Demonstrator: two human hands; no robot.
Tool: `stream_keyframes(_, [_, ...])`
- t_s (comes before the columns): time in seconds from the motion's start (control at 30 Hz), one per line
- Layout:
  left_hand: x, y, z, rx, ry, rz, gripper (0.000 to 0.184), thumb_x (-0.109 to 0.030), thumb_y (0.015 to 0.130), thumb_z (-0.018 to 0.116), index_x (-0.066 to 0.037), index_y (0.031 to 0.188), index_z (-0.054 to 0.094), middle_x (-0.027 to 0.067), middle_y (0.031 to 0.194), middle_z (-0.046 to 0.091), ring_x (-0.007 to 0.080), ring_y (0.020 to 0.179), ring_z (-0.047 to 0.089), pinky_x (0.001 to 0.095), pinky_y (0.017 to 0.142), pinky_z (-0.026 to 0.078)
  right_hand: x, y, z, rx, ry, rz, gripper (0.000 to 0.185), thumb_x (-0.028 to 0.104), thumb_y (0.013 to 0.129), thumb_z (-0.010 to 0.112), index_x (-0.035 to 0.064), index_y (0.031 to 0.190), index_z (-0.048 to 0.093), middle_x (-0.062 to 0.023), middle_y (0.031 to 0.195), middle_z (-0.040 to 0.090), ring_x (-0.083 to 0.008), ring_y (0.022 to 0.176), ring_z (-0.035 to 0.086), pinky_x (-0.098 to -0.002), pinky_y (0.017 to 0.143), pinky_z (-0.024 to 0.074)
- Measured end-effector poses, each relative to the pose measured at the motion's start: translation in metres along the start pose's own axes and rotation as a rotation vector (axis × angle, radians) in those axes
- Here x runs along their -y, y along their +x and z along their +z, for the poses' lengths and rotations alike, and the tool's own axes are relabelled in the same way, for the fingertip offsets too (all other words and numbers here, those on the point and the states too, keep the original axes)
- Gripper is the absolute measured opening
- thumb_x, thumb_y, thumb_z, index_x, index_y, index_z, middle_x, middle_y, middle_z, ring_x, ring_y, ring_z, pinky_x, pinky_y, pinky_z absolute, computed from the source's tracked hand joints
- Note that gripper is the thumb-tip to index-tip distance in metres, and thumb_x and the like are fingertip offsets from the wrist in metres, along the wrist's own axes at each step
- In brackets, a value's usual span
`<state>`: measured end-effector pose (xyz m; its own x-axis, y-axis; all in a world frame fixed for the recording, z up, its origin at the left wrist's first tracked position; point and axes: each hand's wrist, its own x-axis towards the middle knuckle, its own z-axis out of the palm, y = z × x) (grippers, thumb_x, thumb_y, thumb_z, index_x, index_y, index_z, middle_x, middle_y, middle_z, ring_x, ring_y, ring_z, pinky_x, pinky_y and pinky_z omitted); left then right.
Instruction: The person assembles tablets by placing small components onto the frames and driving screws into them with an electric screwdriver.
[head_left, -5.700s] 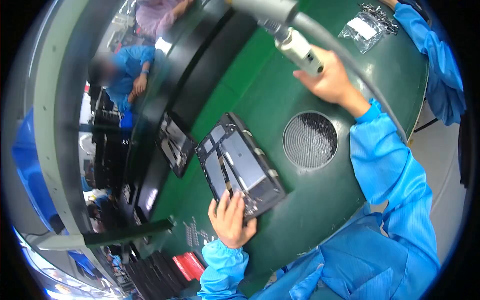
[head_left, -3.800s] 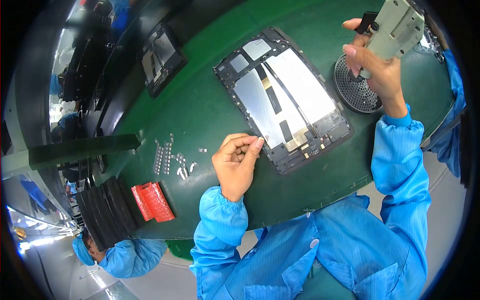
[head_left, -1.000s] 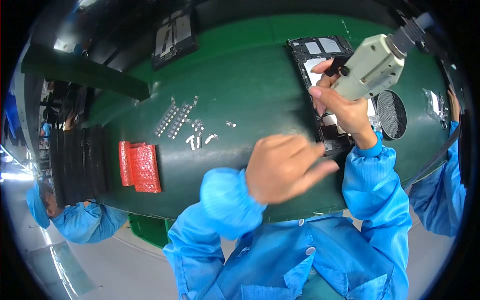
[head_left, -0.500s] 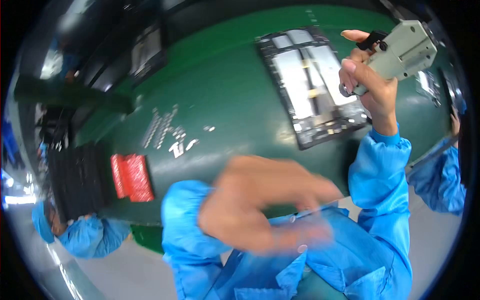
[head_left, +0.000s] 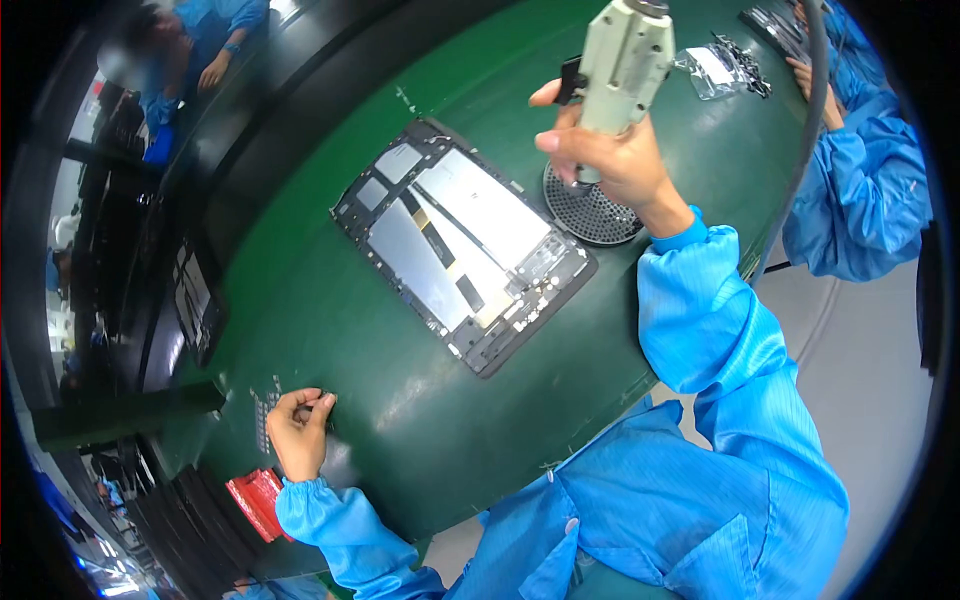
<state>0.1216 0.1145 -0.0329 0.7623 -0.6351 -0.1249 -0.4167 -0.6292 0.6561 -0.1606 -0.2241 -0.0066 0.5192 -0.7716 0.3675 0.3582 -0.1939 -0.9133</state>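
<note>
My right hand (head_left: 630, 165) is wrapped around a pale grey-green electric screwdriver (head_left: 628, 65), raised above the green table. Below it sits a round black dish with a perforated plate (head_left: 590, 212), partly covered by the hand. An opened tablet (head_left: 490, 210) lies at an angle on the table, its silver battery cells and circuit parts facing up. My left hand (head_left: 298, 435) rests low at the left, thumb and fingertips pinched together; what they hold, if anything, I cannot make out. Beside it are rows of small metal pieces (head_left: 263, 420), partly hidden by the hand.
A red wrapped packet (head_left: 257, 503) lies near my left sleeve, next to a stack of black panels (head_left: 190, 525). Another opened device (head_left: 193, 300) is at the far left. A clear bag of small black parts (head_left: 712, 72) lies back right. Co-workers in blue sit right and top left.
My left hand has moved from in front of my chest out to the small metal pieces. The view has turned, and the screwdriver now stands more upright in my right hand.
</note>
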Motion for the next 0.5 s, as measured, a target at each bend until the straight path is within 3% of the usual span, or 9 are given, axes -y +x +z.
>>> stream_keyframes(0.17, [-0.021, -0.003, 0.005, 0.130, 0.047, 0.121, 0.015, 0.000, 0.074, 0.073, 0.006, 0.084, 0.063, 0.0004, 0.075, 0.058, 0.0030, 0.057, 0.047, 0.0182, 0.054, 0.039, -0.006, 0.000, 0.001, 0.043, -0.018, 0.035, 0.034, -0.002, 0.073, 0.069, -0.0051, 0.104, 0.055, -0.0026, 0.058, 0.055, -0.0096, 0.046, 0.051, -0.0228, 0.043, 0.0403])
stream_keyframes(0.27, [-0.026, -0.005, 0.012, 0.127, 0.000, 0.155, 0.016, 0.001, 0.070, 0.075, 0.006, 0.082, 0.065, 0.0056, 0.082, 0.060, 0.0059, 0.058, 0.051, 0.0204, 0.054, 0.041, -0.010, 0.000, 0.001, 0.034, 0.026, 0.065, 0.025, 0.001, 0.072, 0.068, -0.0020, 0.095, 0.058, -0.0024, 0.060, 0.056, -0.0092, 0.046, 0.053, -0.0236, 0.043, 0.0429])
stream_keyframes(0.5, [-0.037, -0.009, 0.018, 0.122, 0.073, 0.156, 0.022, 0.003, 0.069, 0.074, 0.008, 0.087, 0.063, 0.0041, 0.082, 0.058, 0.0056, 0.061, 0.051, 0.0196, 0.056, 0.041, -0.004, 0.000, 0.003, 0.028, -0.053, 0.063, 0.023, 0.003, 0.071, 0.067, -0.0012, 0.092, 0.059, -0.0025, 0.060, 0.057, -0.0092, 0.046, 0.053, -0.0237, 0.044, 0.0435])
